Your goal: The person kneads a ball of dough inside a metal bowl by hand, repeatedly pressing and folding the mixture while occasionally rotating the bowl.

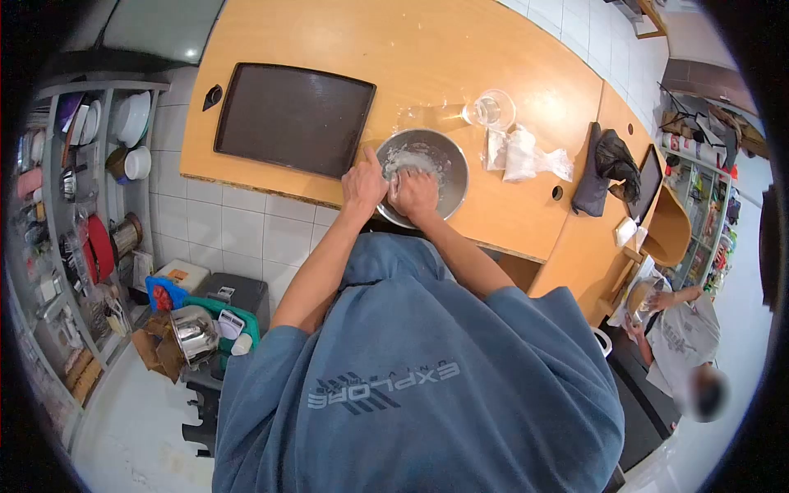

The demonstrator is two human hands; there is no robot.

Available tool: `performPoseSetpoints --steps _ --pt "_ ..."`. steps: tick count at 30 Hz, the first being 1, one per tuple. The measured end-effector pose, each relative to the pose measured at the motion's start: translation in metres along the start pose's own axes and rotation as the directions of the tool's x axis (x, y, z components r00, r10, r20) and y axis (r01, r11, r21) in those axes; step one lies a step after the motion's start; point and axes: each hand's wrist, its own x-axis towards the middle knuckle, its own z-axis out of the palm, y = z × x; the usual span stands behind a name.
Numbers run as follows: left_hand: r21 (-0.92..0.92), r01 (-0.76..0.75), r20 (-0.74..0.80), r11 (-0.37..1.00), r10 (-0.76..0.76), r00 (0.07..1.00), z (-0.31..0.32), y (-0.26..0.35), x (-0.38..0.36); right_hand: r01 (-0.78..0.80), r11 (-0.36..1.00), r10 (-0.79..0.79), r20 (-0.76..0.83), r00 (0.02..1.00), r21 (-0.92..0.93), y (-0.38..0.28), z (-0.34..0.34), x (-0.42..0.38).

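Note:
A steel mixing bowl point(460, 177) stands at the table's near edge, with white floury dough point(423, 156) in it and smeared up its inside wall. My left hand point(364, 182) grips the bowl's left rim, its thumb pointing away from me. Inside the bowl, my right hand point(415, 193) is closed and pressed into the dough. Its fingertips are hidden by the hand and the mixture. Just beyond the bowl, a clear plastic cup point(486, 109) sits on the table, and white plastic bags point(526, 156) lie to its right.
A dark baking tray point(294, 119) lies left of the bowl on the wooden table point(427, 49). Dark cloths point(608, 172) lie at the right. Shelves point(103, 222) and a steel pot point(195, 335) are at my left. Another person point(682, 329) holds something at the far right.

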Motion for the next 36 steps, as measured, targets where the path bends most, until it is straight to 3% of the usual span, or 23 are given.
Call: performPoseSetpoints --steps 3,6,12,17,21,24,27,30,33,36 --pt "0.026 -0.04 -0.048 0.999 0.042 0.998 0.003 -0.002 0.0 0.038 0.999 -0.038 0.008 0.999 0.002 0.002 0.003 0.019" --pt "-0.023 -0.005 -0.049 1.0 0.004 0.999 0.0 -0.003 -0.001 -0.187 0.981 0.175 0.207 0.963 0.044 -0.007 -0.005 0.039" --pt "-0.205 0.133 0.016 0.97 -0.132 0.991 0.007 -0.012 -0.015 -0.202 0.977 0.182 0.24 0.954 0.065 -0.002 -0.011 0.047" --pt "-0.336 0.173 0.019 0.926 -0.178 0.984 0.011 -0.009 -0.031 -0.154 0.947 0.073 0.278 0.958 0.283 0.031 0.005 0.054" --pt "-0.307 0.157 -0.017 0.939 -0.171 0.985 0.023 -0.015 -0.034 -0.046 0.808 -0.101 0.215 0.971 0.588 0.061 -0.002 0.044" --pt "-0.308 0.161 -0.044 0.938 -0.183 0.982 0.023 -0.01 -0.033 -0.09 0.881 -0.139 0.436 0.889 0.464 0.061 -0.044 0.037" --pt "-0.245 0.119 -0.08 0.962 -0.142 0.987 0.022 -0.007 -0.03 0.019 0.972 -0.123 0.432 0.893 0.236 0.06 -0.035 0.026" --pt "-0.145 0.075 -0.097 0.987 -0.089 0.991 0.019 -0.007 -0.026 -0.179 0.934 0.031 0.43 0.902 0.309 0.05 -0.032 0.007" --pt "-0.081 0.03 -0.073 0.996 -0.036 0.997 0.01 -0.008 -0.023 -0.106 0.911 -0.005 0.268 0.964 0.399 0.057 -0.01 -0.004" --pt "-0.067 -0.001 -0.069 0.998 -0.004 0.998 0.011 -0.009 -0.019 -0.207 0.825 0.029 0.325 0.945 0.526 0.051 -0.034 -0.006"
